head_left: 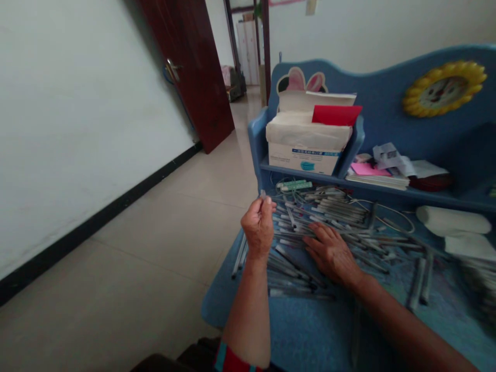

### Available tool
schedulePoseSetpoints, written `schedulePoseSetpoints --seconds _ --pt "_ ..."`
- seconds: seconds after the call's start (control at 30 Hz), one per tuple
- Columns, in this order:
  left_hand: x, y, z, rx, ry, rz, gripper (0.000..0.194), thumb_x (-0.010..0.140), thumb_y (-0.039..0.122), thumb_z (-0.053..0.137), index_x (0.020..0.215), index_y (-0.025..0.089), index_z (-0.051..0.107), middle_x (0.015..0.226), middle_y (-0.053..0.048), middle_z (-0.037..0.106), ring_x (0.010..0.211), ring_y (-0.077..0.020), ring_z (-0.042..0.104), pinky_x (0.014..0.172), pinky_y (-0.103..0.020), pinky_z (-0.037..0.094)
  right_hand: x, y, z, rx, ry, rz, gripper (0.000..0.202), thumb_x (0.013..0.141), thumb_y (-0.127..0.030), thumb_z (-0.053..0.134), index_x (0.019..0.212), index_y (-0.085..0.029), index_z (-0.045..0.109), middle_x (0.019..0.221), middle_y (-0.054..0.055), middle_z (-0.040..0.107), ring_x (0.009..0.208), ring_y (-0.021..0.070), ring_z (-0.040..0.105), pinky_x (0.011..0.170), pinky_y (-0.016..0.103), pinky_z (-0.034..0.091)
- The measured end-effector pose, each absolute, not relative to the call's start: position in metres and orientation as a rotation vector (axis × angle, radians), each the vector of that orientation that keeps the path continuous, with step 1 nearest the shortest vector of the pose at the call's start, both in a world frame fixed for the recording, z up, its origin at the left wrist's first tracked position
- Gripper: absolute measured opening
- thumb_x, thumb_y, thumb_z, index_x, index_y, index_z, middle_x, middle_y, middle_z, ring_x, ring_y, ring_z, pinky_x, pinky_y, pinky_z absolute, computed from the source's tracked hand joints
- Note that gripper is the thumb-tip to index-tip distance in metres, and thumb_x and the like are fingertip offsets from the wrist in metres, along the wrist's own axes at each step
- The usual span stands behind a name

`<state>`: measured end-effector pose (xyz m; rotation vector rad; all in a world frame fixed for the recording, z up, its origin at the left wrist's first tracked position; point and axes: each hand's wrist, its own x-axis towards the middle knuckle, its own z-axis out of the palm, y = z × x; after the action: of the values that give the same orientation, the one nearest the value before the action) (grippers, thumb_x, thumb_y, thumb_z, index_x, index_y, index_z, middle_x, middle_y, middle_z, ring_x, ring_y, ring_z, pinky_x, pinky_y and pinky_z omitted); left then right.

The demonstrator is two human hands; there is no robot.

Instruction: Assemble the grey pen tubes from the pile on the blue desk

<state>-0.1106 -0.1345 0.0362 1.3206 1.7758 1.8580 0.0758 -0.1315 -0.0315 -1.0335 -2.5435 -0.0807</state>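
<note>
My left hand is raised over the left part of the desk, its fingers pinched together. A small clear plastic piece sticks up from between thumb and fingers; its exact kind is too small to tell. Lower and to the right, my right hand lies palm down with fingers stretched out, touching a spread of slim, pen-like grey tubes. Many of these tubes have dark ends, and they lie in loose rows around both hands. What is under the right palm is hidden.
The blue desk has a raised shelf holding a mask box with papers and a red card. Green-wrapped sticks lie behind the tubes. A white roll is at the right, below a yellow flower clock. A brown door stands ajar.
</note>
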Motion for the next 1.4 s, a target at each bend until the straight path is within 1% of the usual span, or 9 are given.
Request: schedulePoseSetpoints --seconds 0.1,0.2,0.27,0.4,0.47,0.7,0.93,1.23,1.4 --pt "-0.111 -0.134 0.036 1.317 1.773 1.876 0.028 0.083 0.036 0.048 0.071 0.016 0.062 0.064 -0.002 0.066 0.055 -0.0105 0.060 0.050 -0.019 0.043 0.076 -0.153 -0.024 -0.969 -2.545 -0.009 0.023 0.086 -0.025 0.047 0.102 -0.021 0.064 0.119 0.013 0.055 0.117 0.0275 0.042 0.094 0.045 0.036" --pt "-0.110 -0.133 0.036 1.319 1.779 1.888 0.028 0.083 0.036 0.049 0.071 0.015 0.063 0.064 -0.002 0.065 0.056 -0.0108 0.060 0.049 -0.019 0.043 0.071 -0.179 -0.019 -0.836 -2.636 0.123 0.027 0.084 -0.032 0.052 0.109 -0.024 0.059 0.121 0.010 0.055 0.118 0.0273 0.041 0.097 0.048 0.033" --pt "-0.110 -0.132 0.036 1.325 1.788 1.879 0.028 0.083 0.037 0.049 0.070 0.016 0.062 0.063 -0.001 0.065 0.055 -0.0107 0.060 0.049 -0.019 0.043 0.068 -0.189 -0.020 -0.818 -2.672 0.168 0.029 0.083 -0.032 0.054 0.111 -0.025 0.058 0.121 0.009 0.056 0.118 0.0273 0.041 0.098 0.049 0.031" --pt "-0.108 -0.130 0.034 1.333 1.785 1.857 0.029 0.083 0.037 0.049 0.069 0.016 0.062 0.063 -0.001 0.065 0.053 -0.0105 0.059 0.049 -0.019 0.043 0.074 -0.191 -0.027 -0.865 -2.621 0.145 0.017 0.085 -0.023 0.050 0.096 -0.024 0.064 0.115 0.006 0.060 0.116 0.0262 0.044 0.099 0.050 0.030" --pt "-0.107 -0.130 0.034 1.339 1.782 1.851 0.029 0.083 0.038 0.048 0.068 0.016 0.061 0.063 -0.001 0.065 0.053 -0.0107 0.060 0.049 -0.019 0.043 0.080 -0.189 -0.030 -0.842 -2.612 0.117 0.017 0.086 -0.020 0.048 0.091 -0.023 0.064 0.114 0.004 0.061 0.117 0.0254 0.045 0.099 0.050 0.029" --pt "-0.105 -0.130 0.032 1.377 1.762 1.837 0.029 0.083 0.037 0.048 0.068 0.016 0.061 0.062 -0.001 0.065 0.053 -0.0102 0.059 0.050 -0.019 0.043 0.106 -0.186 -0.038 -0.970 -2.537 0.048 0.017 0.085 -0.022 0.049 0.090 -0.021 0.066 0.114 0.006 0.062 0.114 0.0241 0.048 0.097 0.045 0.035" --pt "-0.104 -0.129 0.032 1.372 1.748 1.835 0.028 0.083 0.037 0.049 0.069 0.016 0.062 0.063 -0.001 0.065 0.054 -0.0105 0.060 0.050 -0.019 0.043 0.125 -0.176 -0.049 -1.103 -2.465 -0.035 0.021 0.085 -0.024 0.048 0.095 -0.019 0.066 0.110 0.009 0.063 0.111 0.0243 0.050 0.094 0.044 0.038" --pt "-0.103 -0.128 0.029 1.378 1.734 1.835 0.028 0.083 0.037 0.049 0.069 0.016 0.061 0.062 -0.001 0.065 0.054 -0.0105 0.060 0.050 -0.019 0.044 0.133 -0.181 -0.041 -1.094 -2.424 -0.061 0.020 0.085 -0.024 0.048 0.095 -0.017 0.065 0.109 0.011 0.062 0.110 0.0252 0.050 0.092 0.044 0.041" --pt "-0.103 -0.127 0.029 1.390 1.757 1.811 0.028 0.083 0.037 0.049 0.069 0.016 0.062 0.063 -0.001 0.065 0.055 -0.0108 0.061 0.051 -0.019 0.045 0.157 -0.197 -0.046 -1.063 -2.401 -0.029 0.020 0.084 -0.024 0.050 0.098 -0.019 0.063 0.111 0.010 0.061 0.111 0.0245 0.051 0.091 0.044 0.043"
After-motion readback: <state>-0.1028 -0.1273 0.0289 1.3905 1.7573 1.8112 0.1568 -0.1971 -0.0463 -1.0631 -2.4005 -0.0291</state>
